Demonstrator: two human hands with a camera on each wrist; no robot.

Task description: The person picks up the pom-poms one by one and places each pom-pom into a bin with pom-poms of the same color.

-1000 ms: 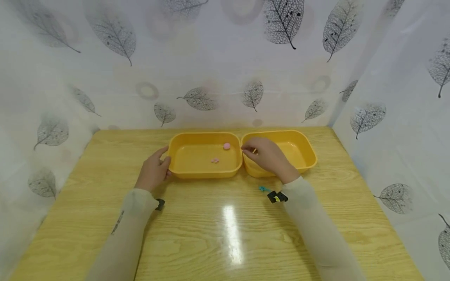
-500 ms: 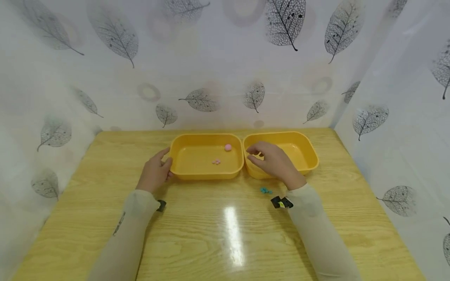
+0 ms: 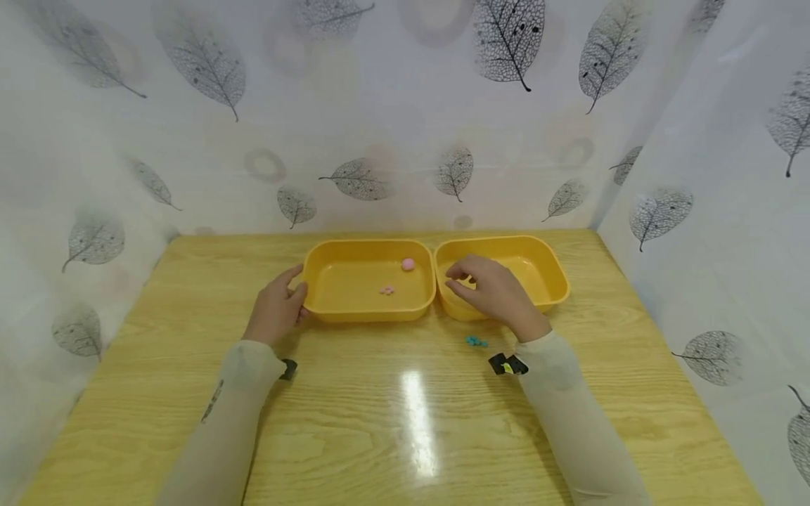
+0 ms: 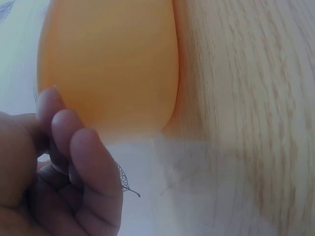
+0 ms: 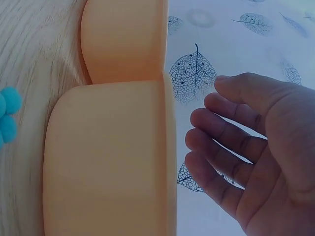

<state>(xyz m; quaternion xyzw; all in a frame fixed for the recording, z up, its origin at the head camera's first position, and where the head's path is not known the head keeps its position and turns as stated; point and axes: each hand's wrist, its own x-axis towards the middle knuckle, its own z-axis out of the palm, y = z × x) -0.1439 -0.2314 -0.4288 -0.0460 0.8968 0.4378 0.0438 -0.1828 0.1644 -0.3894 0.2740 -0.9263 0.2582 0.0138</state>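
Two yellow plastic tubs sit side by side at the far middle of the wooden table, their near walls touching where they meet. The left hand rests against the outer left end of the left tub, fingers loosely curved along its wall and the thumb near the rim; whether it truly grips the tub or only touches it cannot be told from the head view. In the left wrist view the fingertips lie just beside the tub's rounded orange-yellow wall, bent a little, with nothing between them.

The right hand hovers over the near left corner of the right tub. Its fingers are relaxed and slightly spread, holding nothing; the right wrist view shows the open palm and parted fingers above the tub's rim, apart from it.

Inside the left tub lie a round pink pompom near the far right corner and a small pink cluster on the floor of the tub, well apart from either hand. On the table just in front of the right tub, near the right wrist, lies a small teal cluster, also seen at the left edge of the right wrist view.
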